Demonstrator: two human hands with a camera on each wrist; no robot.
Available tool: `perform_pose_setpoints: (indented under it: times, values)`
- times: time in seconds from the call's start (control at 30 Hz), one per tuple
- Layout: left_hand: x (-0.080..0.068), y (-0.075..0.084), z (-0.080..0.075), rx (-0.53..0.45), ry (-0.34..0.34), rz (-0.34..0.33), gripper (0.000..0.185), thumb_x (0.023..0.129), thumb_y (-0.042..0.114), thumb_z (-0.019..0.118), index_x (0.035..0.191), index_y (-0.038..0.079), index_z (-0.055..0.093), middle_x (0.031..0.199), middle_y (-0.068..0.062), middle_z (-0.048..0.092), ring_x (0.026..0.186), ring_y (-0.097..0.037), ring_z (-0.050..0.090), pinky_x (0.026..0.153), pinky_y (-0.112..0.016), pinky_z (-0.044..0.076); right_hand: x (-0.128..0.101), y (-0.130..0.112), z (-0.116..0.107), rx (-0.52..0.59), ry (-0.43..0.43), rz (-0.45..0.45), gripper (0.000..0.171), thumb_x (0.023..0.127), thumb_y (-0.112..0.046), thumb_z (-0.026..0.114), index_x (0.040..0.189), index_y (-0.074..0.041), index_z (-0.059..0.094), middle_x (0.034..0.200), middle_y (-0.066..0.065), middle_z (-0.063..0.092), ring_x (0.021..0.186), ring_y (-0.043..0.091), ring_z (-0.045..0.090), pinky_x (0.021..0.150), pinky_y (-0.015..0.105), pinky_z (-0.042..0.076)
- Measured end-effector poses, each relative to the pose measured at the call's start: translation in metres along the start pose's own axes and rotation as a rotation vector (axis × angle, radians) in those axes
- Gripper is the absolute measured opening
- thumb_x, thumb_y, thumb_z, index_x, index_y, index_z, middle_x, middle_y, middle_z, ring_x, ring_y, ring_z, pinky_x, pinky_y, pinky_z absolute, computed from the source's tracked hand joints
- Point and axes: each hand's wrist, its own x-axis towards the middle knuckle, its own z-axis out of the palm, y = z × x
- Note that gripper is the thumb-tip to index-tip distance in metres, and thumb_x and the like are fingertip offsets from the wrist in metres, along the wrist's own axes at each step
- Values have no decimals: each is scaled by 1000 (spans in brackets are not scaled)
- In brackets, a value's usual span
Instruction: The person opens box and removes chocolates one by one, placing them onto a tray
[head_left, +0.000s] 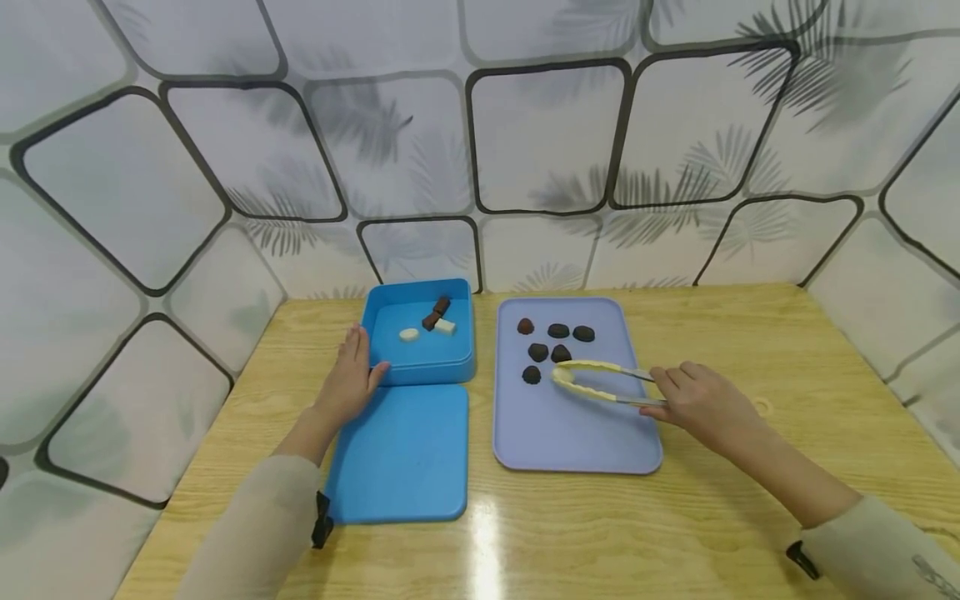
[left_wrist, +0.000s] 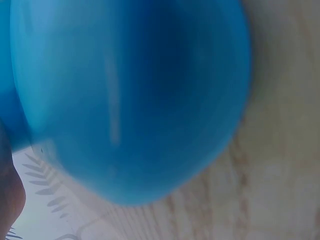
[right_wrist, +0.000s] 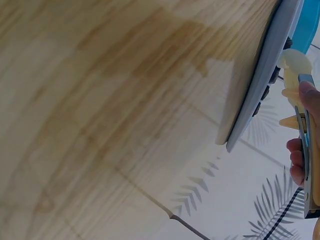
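Note:
My right hand (head_left: 701,406) grips a pair of tongs (head_left: 600,395) with pale yellow tips, held over the lavender tray (head_left: 577,442). The tips lie right beside a dark chocolate (head_left: 561,354); whether they touch it I cannot tell. Several other dark chocolates, among them a round one (head_left: 532,375) and an oval one (head_left: 583,333), sit on the tray's far half. My left hand (head_left: 348,379) rests along the left side of a blue box (head_left: 420,367), fingers straight, thumb at the near corner. Inside the box lie brown chocolates (head_left: 431,321) and white ones (head_left: 408,334).
A flat blue lid (head_left: 405,454) lies on the wooden table (head_left: 750,333) directly in front of the box. Patterned fabric walls (head_left: 547,142) close in the table at the back and both sides. Bare wood shows between box and tray.

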Motion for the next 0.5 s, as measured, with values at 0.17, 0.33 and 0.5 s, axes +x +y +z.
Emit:
perform_pose_setpoints:
  times: [0.17, 0.33, 0.5]
  values:
    - [-1, 1, 1, -15, 11, 6, 71, 102, 28, 43, 143, -19, 8, 152, -34, 5, 141, -47, 7, 114, -55, 13, -1, 0, 4, 5, -1, 16, 81, 99, -56, 21, 92, 12, 65, 74, 19, 65, 59, 29, 58, 53, 37, 51]
    - [-1, 0, 1, -14, 6, -3, 71, 102, 29, 42, 144, -17, 7, 153, -33, 5, 142, -45, 5, 114, -55, 13, 1, -1, 6, 20, 11, 27, 78, 97, -58, 25, 94, 10, 62, 72, 20, 64, 58, 30, 58, 53, 38, 51]
    - [0, 0, 0, -18, -14, -17, 72, 102, 30, 41, 144, -16, 5, 153, -32, 3, 143, -44, 2, 115, -54, 12, 5, -1, 6, 38, 20, 34, 77, 97, -58, 26, 94, 10, 61, 71, 19, 63, 58, 29, 57, 51, 37, 50]
